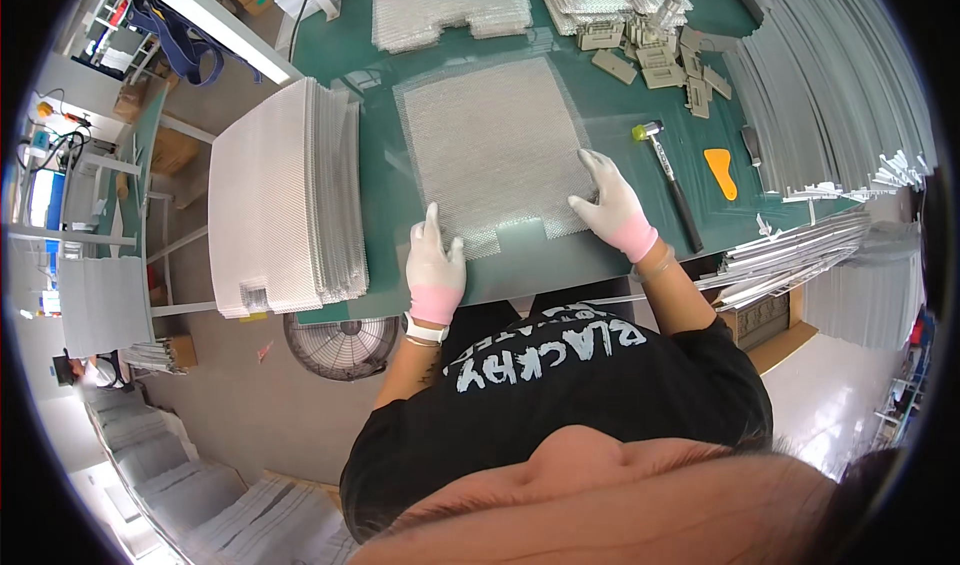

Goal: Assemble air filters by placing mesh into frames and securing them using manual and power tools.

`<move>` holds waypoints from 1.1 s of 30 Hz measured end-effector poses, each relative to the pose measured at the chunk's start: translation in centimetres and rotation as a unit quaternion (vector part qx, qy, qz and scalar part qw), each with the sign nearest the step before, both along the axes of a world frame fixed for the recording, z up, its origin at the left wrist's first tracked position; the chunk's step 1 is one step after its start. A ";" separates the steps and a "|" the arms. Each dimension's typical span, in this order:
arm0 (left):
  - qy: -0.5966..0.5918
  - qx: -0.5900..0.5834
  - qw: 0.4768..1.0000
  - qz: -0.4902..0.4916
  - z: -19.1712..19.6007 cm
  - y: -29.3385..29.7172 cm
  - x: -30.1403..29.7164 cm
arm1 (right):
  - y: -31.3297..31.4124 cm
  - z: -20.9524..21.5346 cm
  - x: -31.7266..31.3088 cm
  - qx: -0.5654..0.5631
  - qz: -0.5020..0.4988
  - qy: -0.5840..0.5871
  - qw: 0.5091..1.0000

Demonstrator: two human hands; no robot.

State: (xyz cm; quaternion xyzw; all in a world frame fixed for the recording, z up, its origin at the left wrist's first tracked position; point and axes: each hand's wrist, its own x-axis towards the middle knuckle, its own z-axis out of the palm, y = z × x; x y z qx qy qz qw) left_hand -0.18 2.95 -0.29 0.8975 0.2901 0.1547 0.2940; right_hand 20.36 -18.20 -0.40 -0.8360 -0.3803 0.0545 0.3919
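A silvery mesh sheet (pixel 495 145) with a notch in its near edge lies flat on the green work table in front of me. At its near left corner is my left hand (pixel 436 270), in a white glove with a pink cuff. The fingers are stretched out and the thumb stands apart. My right hand (pixel 613 207), gloved the same way, is at the right edge of the sheet, fingers extended and spread. Neither hand is closed around anything; whether the fingertips press on the sheet is hard to tell.
A tall stack of mesh sheets (pixel 285 190) stands left, another stack (pixel 450 5) at the back. Beige plastic pieces (pixel 660 65) lie in a heap. On the right are a hammer (pixel 672 185), an orange scraper (pixel 720 173) and long pale strips (pixel 840 75). A floor fan (pixel 340 345) stands below.
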 end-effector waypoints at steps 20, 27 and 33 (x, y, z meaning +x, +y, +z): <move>0.061 0.063 0.996 -0.015 -1.6 0.3 0.3 | 0.2 -2.1 -1.3 -0.083 -0.031 -0.026 0.996; 0.152 0.064 0.986 0.000 0.4 1.2 1.1 | 0.6 0.4 -0.9 -0.193 -0.021 -0.030 0.981; 0.144 0.184 0.964 -0.126 -1.7 3.3 0.5 | 0.5 2.6 1.9 -0.248 0.040 -0.102 0.963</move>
